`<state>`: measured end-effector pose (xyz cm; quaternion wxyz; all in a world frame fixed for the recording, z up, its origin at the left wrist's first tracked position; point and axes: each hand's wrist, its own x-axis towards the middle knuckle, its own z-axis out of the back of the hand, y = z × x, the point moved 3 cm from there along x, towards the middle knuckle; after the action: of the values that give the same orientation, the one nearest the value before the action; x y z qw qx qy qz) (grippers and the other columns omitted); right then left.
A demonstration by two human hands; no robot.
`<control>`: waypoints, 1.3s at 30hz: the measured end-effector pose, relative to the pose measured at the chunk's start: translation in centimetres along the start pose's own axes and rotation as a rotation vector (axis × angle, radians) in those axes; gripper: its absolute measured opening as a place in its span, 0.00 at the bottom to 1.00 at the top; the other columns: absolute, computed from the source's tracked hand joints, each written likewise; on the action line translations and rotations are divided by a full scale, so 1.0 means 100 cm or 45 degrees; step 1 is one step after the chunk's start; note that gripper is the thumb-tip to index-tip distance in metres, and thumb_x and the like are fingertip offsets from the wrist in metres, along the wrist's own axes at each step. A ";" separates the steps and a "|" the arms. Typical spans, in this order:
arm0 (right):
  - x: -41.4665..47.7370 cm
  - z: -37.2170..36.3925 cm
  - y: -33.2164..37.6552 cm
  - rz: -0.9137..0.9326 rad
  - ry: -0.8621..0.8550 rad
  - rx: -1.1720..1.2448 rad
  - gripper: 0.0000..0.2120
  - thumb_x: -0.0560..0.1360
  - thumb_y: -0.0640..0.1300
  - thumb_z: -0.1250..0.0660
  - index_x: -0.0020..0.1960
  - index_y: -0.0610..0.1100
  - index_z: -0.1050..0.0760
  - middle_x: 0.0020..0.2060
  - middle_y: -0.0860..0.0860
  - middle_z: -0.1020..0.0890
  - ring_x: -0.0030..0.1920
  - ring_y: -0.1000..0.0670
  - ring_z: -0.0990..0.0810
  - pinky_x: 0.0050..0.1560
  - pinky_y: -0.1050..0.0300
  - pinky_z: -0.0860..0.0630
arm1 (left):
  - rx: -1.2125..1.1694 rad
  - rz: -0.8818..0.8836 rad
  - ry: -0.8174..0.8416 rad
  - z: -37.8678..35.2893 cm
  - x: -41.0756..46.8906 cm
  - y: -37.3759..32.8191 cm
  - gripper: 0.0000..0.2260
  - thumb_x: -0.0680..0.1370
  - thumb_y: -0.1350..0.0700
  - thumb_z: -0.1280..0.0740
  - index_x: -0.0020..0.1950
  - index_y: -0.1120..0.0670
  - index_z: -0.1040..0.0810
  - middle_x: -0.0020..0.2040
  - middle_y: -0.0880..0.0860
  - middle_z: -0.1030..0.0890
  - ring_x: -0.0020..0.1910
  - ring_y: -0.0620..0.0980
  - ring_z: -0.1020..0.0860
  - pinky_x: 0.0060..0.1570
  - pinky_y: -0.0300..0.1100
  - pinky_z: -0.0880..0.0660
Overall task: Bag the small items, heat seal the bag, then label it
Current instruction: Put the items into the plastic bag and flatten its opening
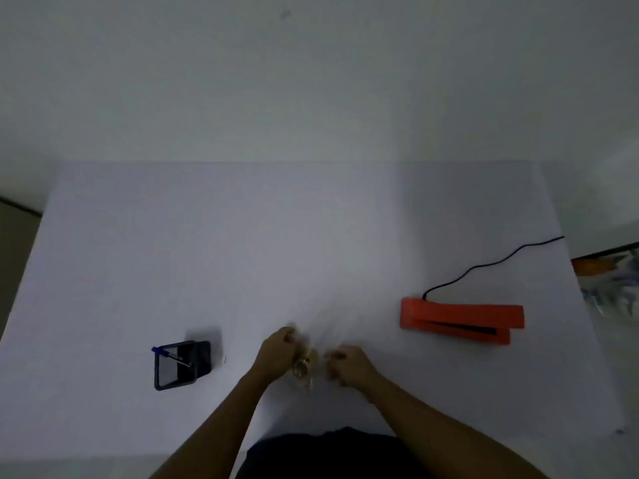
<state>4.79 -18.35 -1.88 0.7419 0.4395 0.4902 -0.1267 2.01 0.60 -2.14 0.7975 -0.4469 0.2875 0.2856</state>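
My left hand (279,350) and my right hand (350,366) are close together over the white table (242,254), near its front edge, both with curled fingers. Between them hangs a faint, blurred clear bag (313,342) that both hands appear to pinch at its top. Small golden-yellow items (304,369) show low between the hands, seemingly inside the bag; their shapes are too blurred to tell. An orange heat sealer (461,321) lies to the right of my right hand, well apart from it, its jaw slightly open toward me.
A black cable (491,264) runs from the sealer's left end to the table's right edge. A dark mesh pen holder (179,366) with a blue pen (169,354) stands left of my hands. Clutter lies beyond the right edge.
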 end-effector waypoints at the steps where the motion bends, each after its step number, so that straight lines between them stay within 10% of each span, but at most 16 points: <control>1: 0.002 0.003 0.002 0.067 -0.025 0.006 0.05 0.74 0.36 0.33 0.48 0.39 0.19 0.35 0.41 0.19 0.32 0.48 0.21 0.25 0.64 0.28 | -0.025 0.010 -0.001 -0.002 0.001 0.002 0.19 0.79 0.56 0.36 0.70 0.55 0.28 0.62 0.56 0.20 0.57 0.54 0.22 0.57 0.43 0.26; 8: 0.005 0.029 0.017 0.402 -0.145 -0.178 0.05 0.73 0.36 0.29 0.46 0.41 0.15 0.30 0.61 0.17 0.32 0.62 0.20 0.39 0.68 0.23 | -0.069 -0.060 -0.021 -0.006 -0.006 -0.002 0.16 0.77 0.57 0.32 0.64 0.53 0.23 0.52 0.51 0.21 0.47 0.47 0.23 0.46 0.32 0.28; 14: -0.013 0.044 0.012 0.639 -0.218 -0.193 0.07 0.75 0.38 0.30 0.50 0.44 0.15 0.44 0.61 0.17 0.46 0.64 0.19 0.47 0.72 0.26 | -0.077 -0.257 -0.144 -0.003 -0.024 -0.013 0.10 0.74 0.55 0.27 0.43 0.40 0.24 0.45 0.46 0.21 0.39 0.46 0.24 0.39 0.31 0.30; 26: -0.029 0.054 -0.019 0.713 -0.117 -0.137 0.05 0.73 0.43 0.26 0.48 0.47 0.15 0.48 0.55 0.14 0.49 0.58 0.17 0.51 0.64 0.23 | -0.094 -0.433 -0.217 -0.031 -0.060 -0.005 0.09 0.71 0.60 0.24 0.39 0.46 0.18 0.42 0.45 0.16 0.42 0.44 0.19 0.44 0.37 0.22; 33: -0.034 0.059 -0.026 0.765 -0.093 -0.205 0.06 0.74 0.39 0.28 0.46 0.47 0.14 0.45 0.64 0.15 0.48 0.59 0.16 0.53 0.62 0.22 | -0.199 -0.444 -0.374 -0.037 -0.070 0.001 0.06 0.72 0.60 0.25 0.40 0.49 0.15 0.40 0.40 0.15 0.41 0.41 0.18 0.39 0.35 0.22; 39: -0.031 0.059 -0.024 0.789 -0.100 -0.284 0.16 0.74 0.41 0.27 0.30 0.56 0.20 0.27 0.64 0.22 0.33 0.65 0.25 0.33 0.65 0.32 | -0.198 -0.428 -0.318 -0.046 -0.068 -0.001 0.05 0.70 0.52 0.25 0.42 0.42 0.17 0.42 0.41 0.16 0.43 0.42 0.19 0.42 0.39 0.23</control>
<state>5.42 -25.11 0.29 0.8070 0.4788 0.3149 0.1426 -3.42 -4.85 0.74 0.8264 -0.5099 0.0853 0.2232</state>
